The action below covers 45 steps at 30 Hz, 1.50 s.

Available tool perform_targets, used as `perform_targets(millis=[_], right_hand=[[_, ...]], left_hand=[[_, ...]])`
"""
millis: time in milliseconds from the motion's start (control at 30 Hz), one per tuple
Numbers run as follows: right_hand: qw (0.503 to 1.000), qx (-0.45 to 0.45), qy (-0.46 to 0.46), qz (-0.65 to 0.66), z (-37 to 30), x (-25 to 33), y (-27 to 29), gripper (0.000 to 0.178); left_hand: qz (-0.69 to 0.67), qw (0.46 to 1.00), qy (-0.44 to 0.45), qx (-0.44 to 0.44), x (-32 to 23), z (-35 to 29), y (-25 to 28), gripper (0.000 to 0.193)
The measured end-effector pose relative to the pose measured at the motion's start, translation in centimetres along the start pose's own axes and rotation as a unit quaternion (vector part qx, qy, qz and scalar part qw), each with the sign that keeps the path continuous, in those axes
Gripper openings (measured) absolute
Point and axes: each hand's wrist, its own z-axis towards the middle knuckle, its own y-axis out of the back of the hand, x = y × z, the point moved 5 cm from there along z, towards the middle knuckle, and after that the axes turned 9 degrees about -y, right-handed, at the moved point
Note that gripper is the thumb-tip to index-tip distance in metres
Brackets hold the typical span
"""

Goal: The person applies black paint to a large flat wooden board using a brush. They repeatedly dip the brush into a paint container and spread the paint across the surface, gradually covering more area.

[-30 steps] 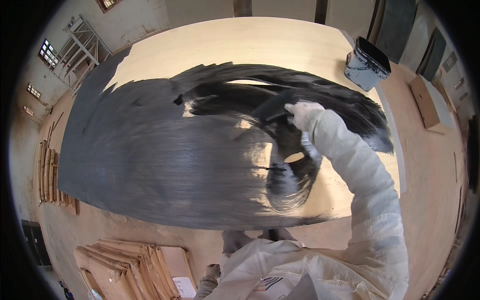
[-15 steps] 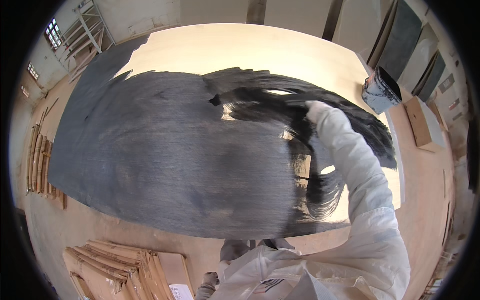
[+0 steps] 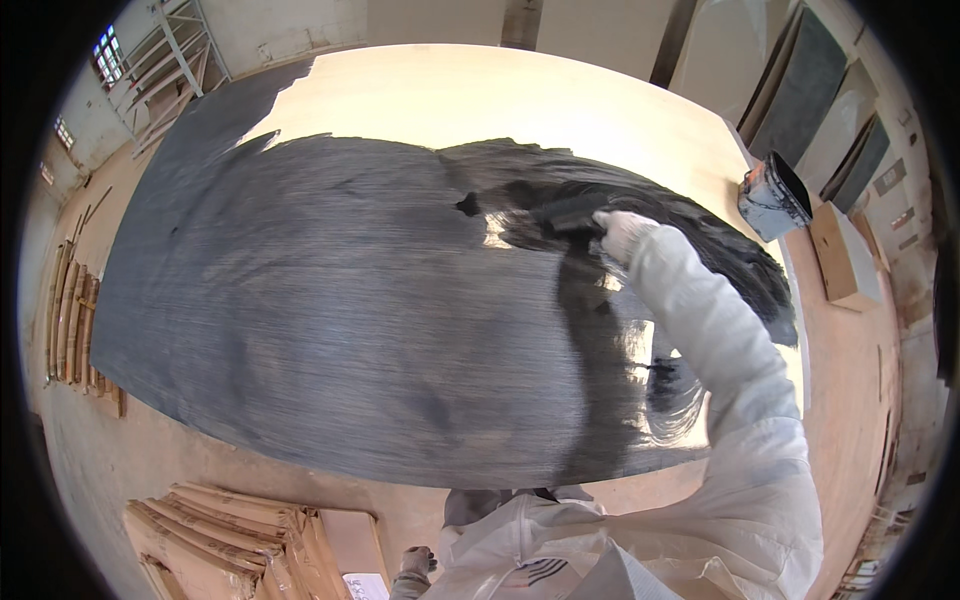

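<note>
A large pale panel (image 3: 480,90) lies in front of me, much of it coated in dark grey-black paint. My right hand (image 3: 622,235) reaches over its right half, closed on a wide black paint applicator (image 3: 570,212) that lies against the wet coating. The applicator's exact kind is hard to make out against the paint. Bare patches (image 3: 637,345) show through near the right end. My left hand (image 3: 418,560) hangs low beside my body, off the panel, with its fingers curled; whether it holds anything is hidden.
A paint-smeared bucket (image 3: 772,200) stands at the panel's far right edge. Beyond it is a brown box (image 3: 845,258). Flat cardboard-wrapped packs (image 3: 220,545) lean at the near left, more bundles (image 3: 72,320) farther left. A metal rack (image 3: 170,70) and large boards (image 3: 800,90) stand behind.
My right hand has drawn the applicator leftward over the panel, and a bare oval spot near it is now covered with black. The whole view has shifted slightly. My left hand stays low.
</note>
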Motion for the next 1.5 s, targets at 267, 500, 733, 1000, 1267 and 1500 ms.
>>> perform_targets(millis=[267, 500, 733, 1000, 1267, 1500], right_hand=[[0.999, -0.024, -0.035, 0.017, 5.8, -4.2, 0.3, 0.069], [0.994, 0.028, 0.05, -0.092, -3.9, 4.1, 2.2, 0.069], [0.988, -0.006, 0.087, -0.128, -4.6, 7.0, 1.5, 0.059], [0.99, -0.045, 0.085, -0.099, -3.4, 6.6, 2.5, 0.065], [0.989, -0.022, 0.056, -0.133, -0.5, -0.3, 3.7, 0.068], [0.994, -0.058, 0.076, -0.055, 1.4, 9.9, 3.3, 0.067]], left_hand=[[-0.004, 0.998, -0.029, 0.05, -1.8, 2.5, -1.2, 0.02], [-0.093, 0.995, -0.033, 0.028, -0.5, 3.4, -0.6, 0.02], [-0.074, 0.997, -0.014, 0.006, 1.3, 1.8, -0.7, 0.019], [-0.077, 0.996, -0.028, 0.021, 2.7, 2.6, -2.1, 0.019], [-0.083, 0.997, -0.004, 0.005, 2.8, 2.2, -3.2, 0.021], [-0.068, 0.998, -0.003, 0.016, 2.9, 2.2, -2.5, 0.02]])
